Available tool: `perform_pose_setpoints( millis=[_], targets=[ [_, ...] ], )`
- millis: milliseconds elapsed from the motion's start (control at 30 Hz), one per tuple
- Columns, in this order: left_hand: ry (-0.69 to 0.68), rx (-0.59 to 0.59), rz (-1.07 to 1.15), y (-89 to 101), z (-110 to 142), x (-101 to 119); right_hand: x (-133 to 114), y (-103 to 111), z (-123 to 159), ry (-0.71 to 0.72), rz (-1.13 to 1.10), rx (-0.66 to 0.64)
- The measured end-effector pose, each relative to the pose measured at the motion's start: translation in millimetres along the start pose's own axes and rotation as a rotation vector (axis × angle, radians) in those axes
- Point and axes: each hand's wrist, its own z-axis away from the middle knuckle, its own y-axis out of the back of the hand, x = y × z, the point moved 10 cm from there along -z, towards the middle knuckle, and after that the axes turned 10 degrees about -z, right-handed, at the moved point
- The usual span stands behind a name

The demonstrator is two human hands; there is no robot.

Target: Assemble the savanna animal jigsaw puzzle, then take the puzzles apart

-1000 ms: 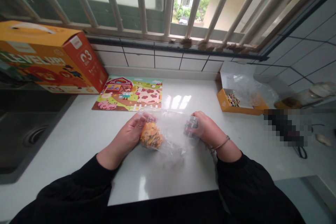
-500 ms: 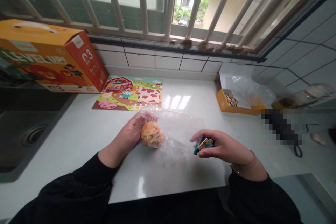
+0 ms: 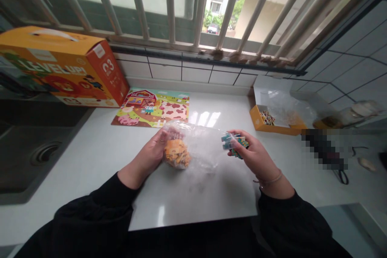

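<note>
My left hand (image 3: 155,147) is closed on the left end of a clear plastic bag (image 3: 205,145). Inside that end sit bunched orange puzzle pieces (image 3: 177,153), with pinkish ones above them. My right hand (image 3: 248,149) grips a small stack of teal and multicoloured puzzle pieces (image 3: 237,145) between thumb and fingers. These pieces are at the bag's right end and partly behind its film; whether they are fully inside I cannot tell. The bag is stretched between both hands above the white counter.
Behind the bag lies a farm picture board (image 3: 154,109). A large orange box (image 3: 66,72) stands at the left beside the sink (image 3: 45,153). At the right is an opened small box (image 3: 276,125) with pieces and plastic. A pixelated dark object (image 3: 326,149) lies near it.
My right hand has risen and turned, bringing the teal pieces up against the bag's right end. My left hand keeps its hold on the bag. The view has shifted slightly.
</note>
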Motion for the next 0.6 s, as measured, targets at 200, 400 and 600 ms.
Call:
perform_pose_setpoints(
  millis=[200, 400, 600],
  targets=[
    [0.015, 0.006, 0.008, -1.0, 1, -2, -16, -29, 7, 0.167, 0.307, -0.174],
    [-0.029, 0.016, -0.051, 0.8, 0, 1, -10, -93, 13, -0.049, 0.038, -0.475],
    [-0.061, -0.081, -0.055, -5.9, -2, -1, -52, -136, -11, 0.493, 0.411, -0.324]
  ],
)
